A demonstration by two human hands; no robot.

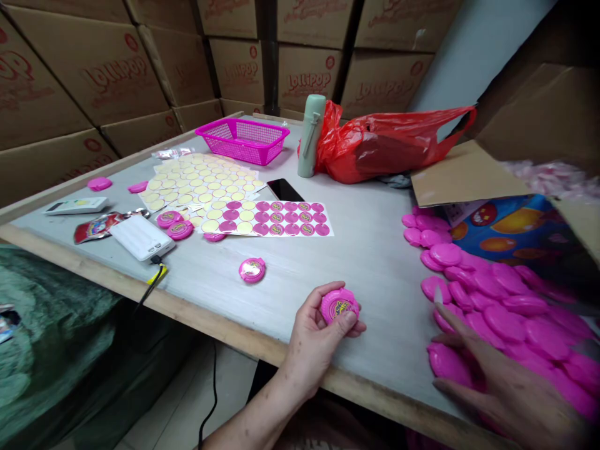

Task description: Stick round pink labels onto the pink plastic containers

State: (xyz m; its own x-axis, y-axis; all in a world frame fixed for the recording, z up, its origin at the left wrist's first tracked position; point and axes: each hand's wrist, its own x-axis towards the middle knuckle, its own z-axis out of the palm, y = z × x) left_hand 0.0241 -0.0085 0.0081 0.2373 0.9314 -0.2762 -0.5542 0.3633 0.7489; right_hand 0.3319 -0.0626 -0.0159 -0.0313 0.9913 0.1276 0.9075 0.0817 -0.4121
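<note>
My left hand (pixel 312 340) grips a round pink labelled case (pixel 340 306) between thumb and fingers, just above the grey table top (pixel 365 281). My right hand (pixel 510 390) lies spread at the lower right, its fingers at the edge of a heap of similar pink cases (pixel 497 312). A pale pointed sliver (pixel 438 295) rises beside those fingers, too blurred to name. One labelled case (pixel 252 270) sits alone left of my left hand. Farther off lie sticker sheets (pixel 265 219) with pink and yellow circles.
A magenta plastic basket (pixel 242 140), a green flask (pixel 311 135) and a red plastic bag (pixel 375 147) stand at the back. A phone (pixel 285 190) and a white power bank (pixel 141 237) lie on the table. Printed cartons (pixel 117 75) are stacked behind it.
</note>
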